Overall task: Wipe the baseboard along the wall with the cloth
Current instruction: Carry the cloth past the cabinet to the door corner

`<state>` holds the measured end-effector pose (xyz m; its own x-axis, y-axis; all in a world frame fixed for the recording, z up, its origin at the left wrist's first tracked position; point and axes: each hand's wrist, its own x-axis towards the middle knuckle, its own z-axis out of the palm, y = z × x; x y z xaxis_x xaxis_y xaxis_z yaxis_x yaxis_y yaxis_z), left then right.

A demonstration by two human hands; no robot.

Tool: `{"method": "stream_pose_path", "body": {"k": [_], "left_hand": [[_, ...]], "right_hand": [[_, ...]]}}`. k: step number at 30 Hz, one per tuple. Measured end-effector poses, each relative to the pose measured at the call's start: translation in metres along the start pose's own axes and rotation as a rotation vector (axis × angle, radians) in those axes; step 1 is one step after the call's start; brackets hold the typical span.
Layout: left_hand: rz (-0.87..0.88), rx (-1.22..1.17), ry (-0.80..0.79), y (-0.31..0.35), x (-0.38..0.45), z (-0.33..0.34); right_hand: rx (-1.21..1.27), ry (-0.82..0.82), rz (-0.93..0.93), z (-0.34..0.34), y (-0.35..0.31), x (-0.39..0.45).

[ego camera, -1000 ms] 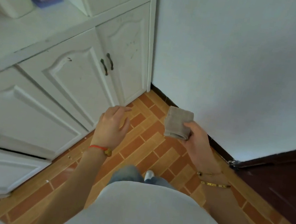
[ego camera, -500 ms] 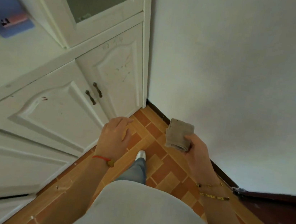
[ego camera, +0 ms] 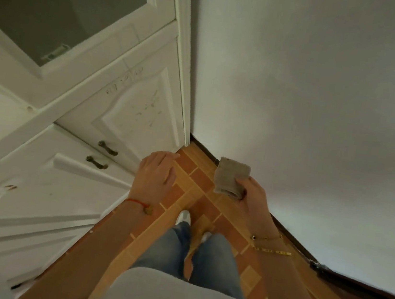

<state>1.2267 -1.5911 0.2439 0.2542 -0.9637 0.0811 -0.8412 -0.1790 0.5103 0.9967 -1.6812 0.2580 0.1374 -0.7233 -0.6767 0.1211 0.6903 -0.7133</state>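
Orange and brown floor tiles (ego camera: 187, 193) fill the narrow corner below me, between white cabinets and a pale wall. At mid-frame my right hand (ego camera: 254, 197) grips a folded grey-beige cloth (ego camera: 230, 176) by its lower edge, held in the air near the wall. My left hand (ego camera: 155, 175) hovers empty, fingers loosely spread, palm down, level with the cloth. Beyond the cloth, the dark brown baseboard (ego camera: 204, 149) runs along the wall's foot from centre toward lower right. White panelled cabinet doors (ego camera: 131, 113) with dark metal handles (ego camera: 108, 148) occupy the left.
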Motion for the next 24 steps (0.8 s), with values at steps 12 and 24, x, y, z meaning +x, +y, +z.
{"method": "stream_pose_path", "body": {"k": [12, 24], "left_hand": [[-0.131, 0.019, -0.002, -0.077, 0.067, 0.158], [-0.079, 0.134, -0.069, -0.258, 0.069, 0.451]], "right_hand": [[-0.399, -0.094, -0.032, -0.008, 0.042, 0.182], [-0.402, -0.214, 0.024, -0.051, 0.251, 0.438]]}}
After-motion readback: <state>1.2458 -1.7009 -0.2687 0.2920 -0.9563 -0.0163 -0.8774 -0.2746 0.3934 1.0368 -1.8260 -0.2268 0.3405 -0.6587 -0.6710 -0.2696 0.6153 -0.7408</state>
